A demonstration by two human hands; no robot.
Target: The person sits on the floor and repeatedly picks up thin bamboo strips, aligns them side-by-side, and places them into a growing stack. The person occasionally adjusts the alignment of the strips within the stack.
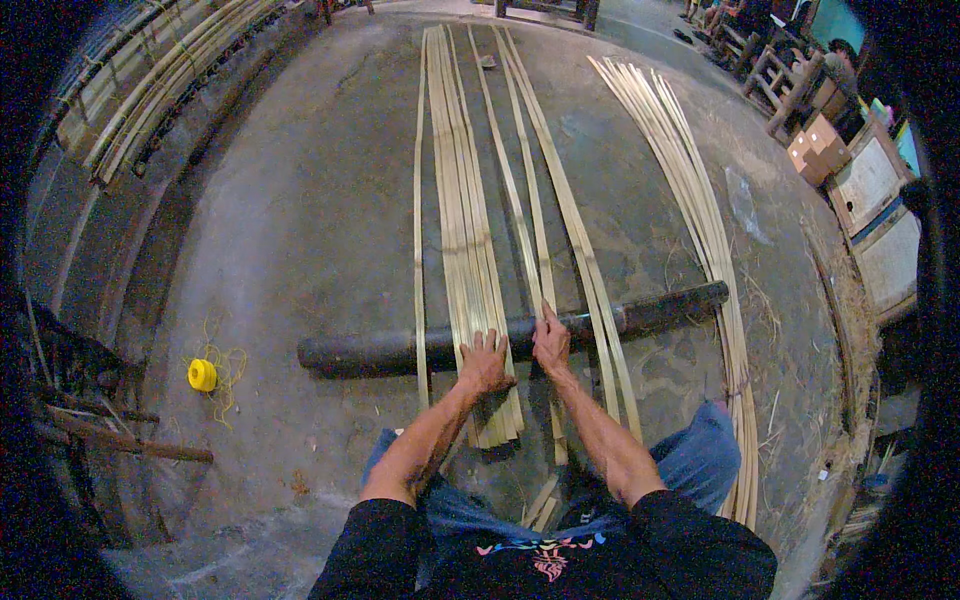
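This looks like a workshop: a stained grey concrete floor (300,230) spreads around the hands (485,365), which rest on long, pale, flat wooden-looking strips (457,180) laid across a thick black cylindrical bar (370,354). A fanned bundle of similar strips (695,205) lies to their right, long pale poles (165,110) are stacked far left, and brown cardboard boxes (818,150) stand far right.

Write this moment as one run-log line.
left hand: spread on pale strips; right hand: touching neighbouring strips; dark pole: beneath strips; yellow roll: left of pole
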